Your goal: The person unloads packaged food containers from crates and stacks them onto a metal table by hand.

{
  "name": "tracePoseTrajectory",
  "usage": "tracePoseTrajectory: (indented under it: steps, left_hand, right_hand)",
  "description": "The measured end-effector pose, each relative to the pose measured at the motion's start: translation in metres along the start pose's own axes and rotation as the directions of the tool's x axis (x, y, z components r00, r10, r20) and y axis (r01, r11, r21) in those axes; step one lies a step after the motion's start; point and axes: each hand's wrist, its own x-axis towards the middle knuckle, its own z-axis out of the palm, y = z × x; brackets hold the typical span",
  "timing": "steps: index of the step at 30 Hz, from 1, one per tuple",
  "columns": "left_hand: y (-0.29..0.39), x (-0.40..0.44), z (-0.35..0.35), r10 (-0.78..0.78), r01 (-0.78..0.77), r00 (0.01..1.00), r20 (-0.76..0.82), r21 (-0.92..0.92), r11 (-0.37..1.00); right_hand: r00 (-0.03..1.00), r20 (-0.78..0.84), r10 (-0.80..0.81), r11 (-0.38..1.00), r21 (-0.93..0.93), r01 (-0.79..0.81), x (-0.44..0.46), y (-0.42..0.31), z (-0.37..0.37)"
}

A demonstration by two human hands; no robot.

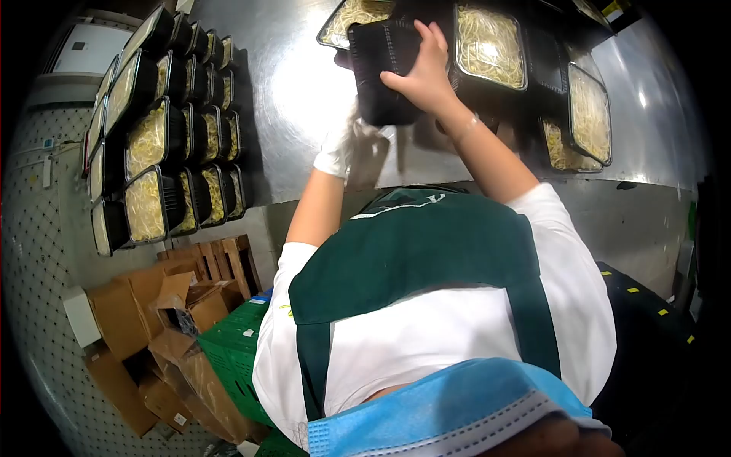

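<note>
My right hand [428,75] is bare and grips a black plastic food tray [375,72], thumb across its underside and fingers over the far side. The tray is tipped so that its base faces me; what it contains is hidden. At the tray's left lower edge is my left hand [335,152] in a white glove. Glare and the tray hide its fingers, so its grip is unclear. Behind the held tray lies a film-covered tray of bean sprouts [354,21]. Another sprout tray [491,47] is just right of my right hand.
Stacked sprout trays [148,137] stand along the left of the metal table [293,171]. More sprout trays [590,114] lie at the right, near the front edge. Below on the left are cardboard boxes [126,312], a wooden pallet [228,255] and a green crate [232,350].
</note>
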Motion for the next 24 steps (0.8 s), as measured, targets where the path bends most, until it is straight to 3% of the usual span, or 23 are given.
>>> tracePoseTrajectory:
  steps: [1,2,3,5,6,7,8,9,10,11,13,14,16,18,19,20,21,22,23,24]
  left_hand:
    - [0.006,-0.026,0.023,-0.073,0.068,0.99,0.12,0.045,0.997]
    - [0.008,-0.048,0.04,-0.095,0.088,0.964,0.248,0.041,0.995]
    - [0.008,-0.062,0.049,-0.114,0.107,0.921,0.372,0.041,0.993]
    - [0.004,-0.082,0.046,-0.133,0.091,0.921,0.367,0.13,0.987]
    - [0.004,-0.092,0.063,0.015,-0.051,0.965,0.261,0.13,0.99]
    - [0.005,-0.099,0.077,0.167,-0.189,0.974,0.15,0.148,0.971]
    - [0.016,-0.106,0.07,0.184,-0.189,0.982,0.047,0.357,0.915]
    - [0.013,-0.106,0.057,0.317,-0.277,0.948,0.005,0.499,0.821]
    - [0.022,-0.121,0.064,0.331,-0.254,0.942,-0.059,0.52,0.816]
    - [0.03,-0.131,0.072,0.344,-0.241,0.933,-0.103,0.533,0.811]
    - [0.038,-0.142,0.065,0.437,-0.351,0.891,-0.121,0.425,0.834]
    - [0.05,-0.157,0.068,0.476,-0.372,0.865,-0.156,0.436,0.819]
    - [0.048,-0.18,0.061,0.538,-0.409,0.816,-0.209,0.447,0.795]
    - [-0.006,-0.18,0.027,0.677,-0.473,0.693,-0.248,0.553,0.686]
    - [-0.028,-0.182,0.017,0.71,-0.471,0.651,-0.27,0.589,0.656]
    - [-0.034,-0.184,0.017,0.826,-0.559,0.512,-0.236,0.639,0.529]
    - [-0.02,-0.197,0.022,0.914,-0.618,0.356,-0.192,0.685,0.385]
    - [0.009,-0.216,0.024,0.942,-0.684,0.251,-0.221,0.648,0.334]
    - [0.047,-0.239,0.027,0.924,-0.767,0.15,-0.352,0.549,0.333]
    - [0.09,-0.263,0.039,0.911,-0.792,0.048,-0.41,0.54,0.285]
  right_hand:
    - [0.945,0.209,0.252,0.833,0.45,-0.321,-0.007,-0.01,-0.007]
    - [0.827,0.479,0.293,0.428,0.708,-0.562,-0.012,-0.014,-0.009]
    - [0.68,0.711,0.176,-0.088,0.7,-0.709,-0.016,-0.016,-0.011]
    - [0.584,0.81,0.05,-0.231,0.578,-0.782,-0.029,-0.008,-0.019]
    - [0.644,0.745,0.175,-0.054,0.661,-0.749,-0.029,-0.015,-0.034]
    - [0.703,0.699,0.132,0.176,0.681,-0.711,-0.03,-0.003,-0.037]
    - [0.656,0.704,0.273,0.251,0.606,-0.755,-0.029,-0.008,-0.05]
    - [0.646,0.681,0.346,0.111,0.654,-0.749,-0.036,-0.005,-0.052]
    - [0.61,0.71,0.352,-0.037,0.661,-0.749,-0.046,0.013,-0.055]
    - [0.525,0.71,0.47,-0.149,0.65,-0.745,-0.045,0.019,-0.069]
    - [0.571,0.674,0.47,-0.293,0.729,-0.619,-0.047,0.066,-0.075]
    - [0.638,0.571,0.516,-0.231,0.811,-0.538,-0.045,0.068,-0.078]
    - [0.588,0.461,0.665,-0.16,0.857,-0.491,-0.051,0.089,-0.08]
    - [0.603,0.493,0.627,-0.22,0.855,-0.47,-0.1,0.147,-0.058]
    - [0.543,0.456,0.705,-0.188,0.858,-0.477,-0.124,0.168,-0.047]
    - [0.547,0.452,0.705,-0.163,0.853,-0.496,-0.127,0.178,-0.054]
    - [0.539,0.44,0.718,-0.137,0.849,-0.511,-0.116,0.142,-0.068]
    - [0.696,0.514,0.501,-0.126,0.839,-0.529,-0.102,0.124,-0.075]
    - [0.781,0.561,0.273,-0.134,0.826,-0.547,-0.074,0.084,-0.071]
    - [0.777,0.586,0.231,-0.156,0.81,-0.565,-0.032,0.018,-0.064]
